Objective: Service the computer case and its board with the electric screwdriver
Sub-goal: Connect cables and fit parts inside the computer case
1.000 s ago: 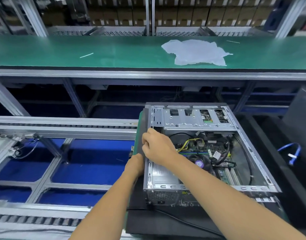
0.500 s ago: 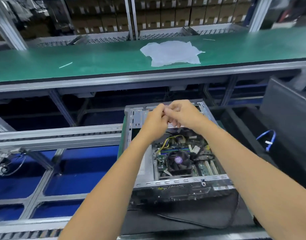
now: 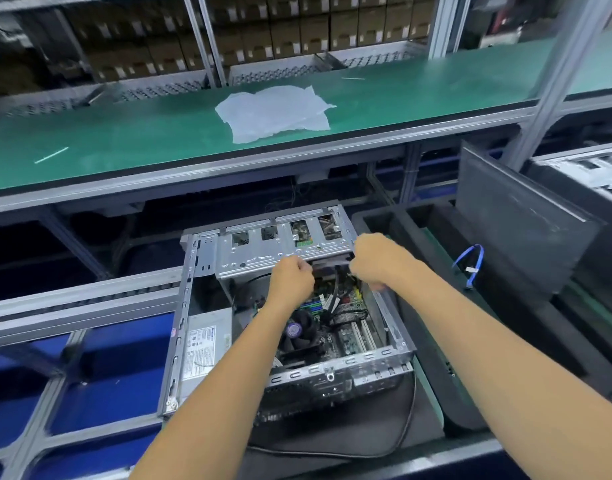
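Both hands, L [image 3: 290,284] & R [image 3: 379,261], dropped to drive cage [image 3: 263,251] edge, seemingly pinching something.

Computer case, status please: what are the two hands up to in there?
Left hand and right hand curled at drive cage edge, grip unclear. Computer case open, board exposed. No electric screwdriver visible.

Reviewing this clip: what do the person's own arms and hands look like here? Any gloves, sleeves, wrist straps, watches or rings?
Both arms are bare all along the length in view: no sleeves or cuffs show. The left hand and right hand wear no gloves. No watch, bracelet or antistatic wrist strap shows on either wrist, and no cable runs to them. No rings show, though the fingers are partly hidden and slightly blurred.
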